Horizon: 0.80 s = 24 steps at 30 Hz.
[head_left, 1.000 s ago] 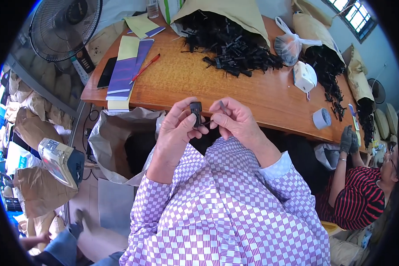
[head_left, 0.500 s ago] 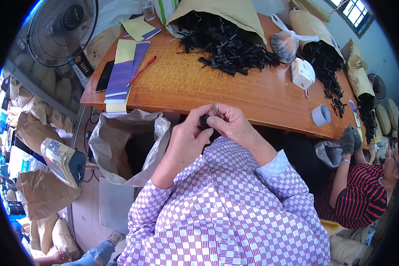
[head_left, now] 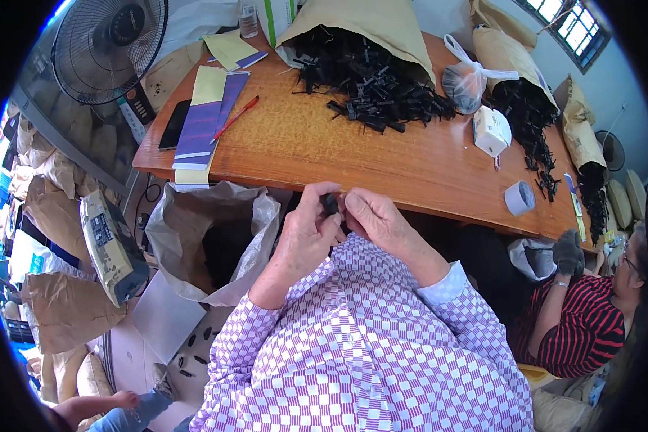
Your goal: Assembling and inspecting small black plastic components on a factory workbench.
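A small black plastic part [head_left: 330, 204] is pinched between the fingertips of both hands, just in front of the near edge of the wooden table [head_left: 381, 155]. My left hand [head_left: 304, 232] grips it from the left and my right hand [head_left: 374, 219] from the right. Both wrists rest against my purple checked shirt. A big heap of similar black parts [head_left: 371, 79] spills from a brown paper sack [head_left: 360, 25] at the far side of the table.
An open paper-lined sack [head_left: 209, 241] stands on the floor at my left. A fan [head_left: 108, 47], a phone [head_left: 174, 124], paper strips [head_left: 207, 119], a red pen [head_left: 235, 119], a tape roll [head_left: 518, 198] and a white box [head_left: 491, 131] are around. A person in a striped shirt [head_left: 579, 327] sits at right.
My hands have come down from above the table edge to just below it and closer to my chest, still together on the black part.
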Motion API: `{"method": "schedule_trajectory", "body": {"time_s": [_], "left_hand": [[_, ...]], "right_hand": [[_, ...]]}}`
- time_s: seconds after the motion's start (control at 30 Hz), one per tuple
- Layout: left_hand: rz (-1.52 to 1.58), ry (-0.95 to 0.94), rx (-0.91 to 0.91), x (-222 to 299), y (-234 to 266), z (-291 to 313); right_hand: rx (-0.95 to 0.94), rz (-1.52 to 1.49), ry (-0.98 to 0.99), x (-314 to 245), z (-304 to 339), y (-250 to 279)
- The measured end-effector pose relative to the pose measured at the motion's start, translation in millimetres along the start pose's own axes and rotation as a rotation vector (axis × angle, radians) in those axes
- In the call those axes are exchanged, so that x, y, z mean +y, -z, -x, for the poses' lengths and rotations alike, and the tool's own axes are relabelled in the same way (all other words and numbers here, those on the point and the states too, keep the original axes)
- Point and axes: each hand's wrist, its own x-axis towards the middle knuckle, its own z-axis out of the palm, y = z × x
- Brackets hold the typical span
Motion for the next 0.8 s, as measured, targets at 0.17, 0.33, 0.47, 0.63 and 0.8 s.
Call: {"method": "schedule_trajectory", "body": {"time_s": [0.17,0.33,0.47,0.63,0.8], "left_hand": [[-0.016,-0.002,0.021,-9,4,1],[-0.045,0.036,0.042,-13,6,4],[-0.111,0.01,0.07,-14,5,7],[-0.366,-0.071,0.317,-23,10,6],[-0.465,-0.16,0.37,-31,26,-3]], "right_hand": [[0.035,0.302,0.12,-5,1,-13],[0.047,0.352,0.141,5,-2,-19],[0.077,0.421,0.149,8,-3,-26],[0.094,0.259,0.185,20,-25,-42],[0.075,0.114,0.199,28,-43,-45]]}}
